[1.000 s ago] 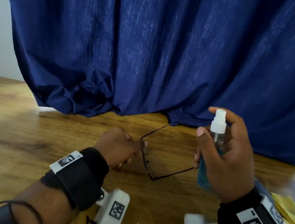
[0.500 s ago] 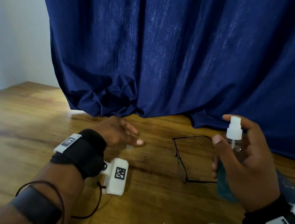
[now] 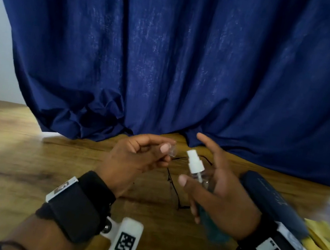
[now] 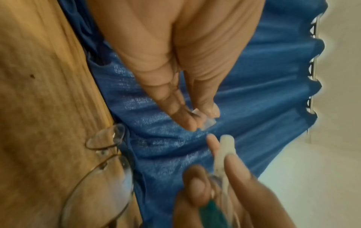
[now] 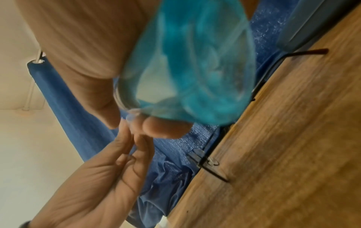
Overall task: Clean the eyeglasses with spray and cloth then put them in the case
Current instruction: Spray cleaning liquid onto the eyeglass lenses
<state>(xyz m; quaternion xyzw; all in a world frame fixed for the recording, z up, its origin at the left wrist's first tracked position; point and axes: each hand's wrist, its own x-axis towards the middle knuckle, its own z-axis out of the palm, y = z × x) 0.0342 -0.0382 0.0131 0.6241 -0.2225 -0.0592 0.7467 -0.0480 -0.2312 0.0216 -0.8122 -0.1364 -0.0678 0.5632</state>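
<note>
- Head view, far left: the wooden table [image 3: 9, 163] runs across the bottom, with a dark blue curtain [image 3: 171, 59] hanging behind it and bunching on the far edge.
- Left hand [image 3: 136, 159] is raised above the table, thumb and forefinger pinched together on a small clear cap [image 3: 173, 150]; the other fingers curl loosely beneath. Left wrist view shows the same cap [image 4: 208, 122] squeezed between the fingertips [image 4: 192, 123].
- Eyeglasses [image 3: 173, 183] lie on the table between and beneath the two hands, touched by neither; their thin dark frame sits open with the lenses toward the curtain. Left wrist view shows the lenses [image 4: 106, 138] close to the curtain's hem.
- Spray bottle [image 3: 204, 186] stands tilted in the right hand [image 3: 219, 198], its white nozzle uncovered and leaning toward the cap, just beside it. Thumb and lower fingers wrap the clear body with its blue liquid; the forefinger points out straight above the nozzle, not touching it.
- Right wrist view: the bottle [image 5: 191, 64] fills the frame, blurred, fingers clamped on it.
- Dark eyeglass case [image 3: 274, 201] lies on the table just right of that hand.
- Yellow cloth [image 3: 327, 248] sits at the far right edge, next to the case.
</note>
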